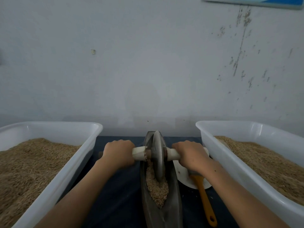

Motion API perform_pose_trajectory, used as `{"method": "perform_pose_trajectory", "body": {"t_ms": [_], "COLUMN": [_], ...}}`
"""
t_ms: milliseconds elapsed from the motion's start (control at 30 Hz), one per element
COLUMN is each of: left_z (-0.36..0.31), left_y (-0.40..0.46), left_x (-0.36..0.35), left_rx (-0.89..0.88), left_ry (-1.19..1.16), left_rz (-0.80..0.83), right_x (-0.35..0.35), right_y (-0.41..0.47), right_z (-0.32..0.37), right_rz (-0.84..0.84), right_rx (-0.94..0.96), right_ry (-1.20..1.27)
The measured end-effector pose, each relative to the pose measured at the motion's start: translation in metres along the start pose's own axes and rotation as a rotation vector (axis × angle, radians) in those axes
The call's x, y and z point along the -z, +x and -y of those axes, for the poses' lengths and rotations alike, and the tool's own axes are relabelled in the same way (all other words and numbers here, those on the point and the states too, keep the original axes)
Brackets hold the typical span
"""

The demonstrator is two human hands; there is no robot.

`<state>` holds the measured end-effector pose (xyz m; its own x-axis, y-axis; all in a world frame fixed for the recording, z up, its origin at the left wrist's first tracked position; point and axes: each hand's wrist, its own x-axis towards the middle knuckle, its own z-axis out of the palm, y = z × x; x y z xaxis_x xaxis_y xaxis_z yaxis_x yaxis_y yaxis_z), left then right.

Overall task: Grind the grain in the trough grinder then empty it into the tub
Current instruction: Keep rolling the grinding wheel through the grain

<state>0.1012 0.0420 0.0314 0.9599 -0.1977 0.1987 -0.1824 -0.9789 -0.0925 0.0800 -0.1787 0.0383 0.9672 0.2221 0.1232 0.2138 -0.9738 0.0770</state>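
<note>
Two forearms reached up from the near edge toward a boat-shaped trough grinder point(162, 209) that lay lengthwise on a dark cloth point(115, 186), its near tip close to the person. Crushed grain point(156, 186) filled the near half of the groove, heaped just in front of the wheel. Just right of the trough a brush with an orange handle point(204, 196) lay partly across a white plate point(184, 176), under the right wrist.

Farther on, the grinding wheel point(158, 155) stood upright in the groove at mid-trough. The left hand point(119, 153) was wrapped round the pale axle handle point(139, 153) on its side, and the right hand point(191, 154) gripped the matching handle on the other side, knuckles up, both close against the wheel.

Grinding looked to be in hand, with emptying not yet begun. To do it well, the person would likely want even downward weight through both fists so the wheel stays upright, and long strokes that run through the near heap rather than stopping short of it; pushing one side harder could tip the disc against the trough wall and spill grain onto the cloth.

Either side stood a white tub, the left tub point(74, 163) and the right tub point(218, 153), each holding loose grain. Beyond them rose a scuffed pale wall point(148, 63).
</note>
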Motion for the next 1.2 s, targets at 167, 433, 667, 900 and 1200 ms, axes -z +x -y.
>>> {"method": "perform_pose_trajectory", "body": {"t_ms": [167, 433, 667, 900, 1200], "left_z": [0.001, 0.008, 0.001, 0.001, 0.004], "left_y": [0.002, 0.004, 0.0, 0.0, -0.001], "left_x": [-0.002, 0.005, 0.004, 0.001, 0.011], "left_rx": [-0.012, -0.019, 0.006, 0.0, -0.021], "left_ry": [0.018, -0.209, 0.023, 0.029, -0.069], "left_rz": [0.015, 0.445, 0.023, 0.042, 0.315], "right_x": [-0.001, 0.013, 0.0, 0.001, 0.011], "right_y": [-0.002, -0.001, 0.001, -0.002, -0.004], "right_z": [-0.001, -0.002, -0.001, -0.002, -0.008], "right_rz": [-0.041, 0.196, 0.004, 0.01, 0.241], "right_rx": [0.017, 0.07, 0.003, 0.017, 0.034], "right_ry": [0.0, -0.029, 0.002, -0.015, 0.022]}}
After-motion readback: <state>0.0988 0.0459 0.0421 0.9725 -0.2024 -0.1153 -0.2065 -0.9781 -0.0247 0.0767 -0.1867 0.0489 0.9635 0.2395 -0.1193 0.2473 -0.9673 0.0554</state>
